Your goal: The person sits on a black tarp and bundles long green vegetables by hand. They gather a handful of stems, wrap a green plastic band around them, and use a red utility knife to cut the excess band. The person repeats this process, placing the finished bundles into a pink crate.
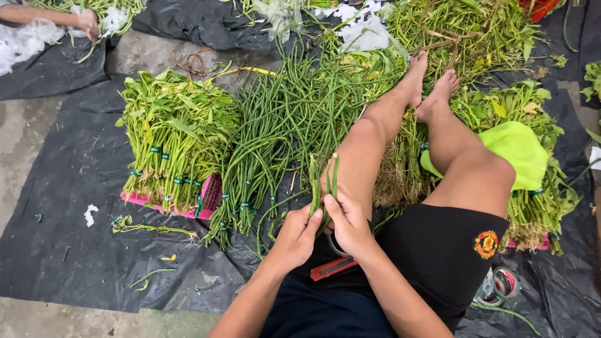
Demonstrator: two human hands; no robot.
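Note:
My left hand (pixel 297 236) and my right hand (pixel 348 223) meet above my lap, both gripping a small bunch of long green beans (pixel 323 179) whose ends stick up past my fingers. I sit on a black plastic sheet (pixel 69 206) with bare legs stretched forward. Just ahead of my hands lies a large heap of long beans (pixel 275 134) tied in bundles with green bands. A red utility knife (pixel 333 268) rests on my black shorts below my hands.
Bundled leafy greens (pixel 172 141) lie on a pink crate (pixel 210 199) at left. More greens and a bright green bag (pixel 519 150) lie right of my legs. A tape roll (pixel 501 285) sits by my right thigh. Another person's arm (pixel 47 17) reaches in top left.

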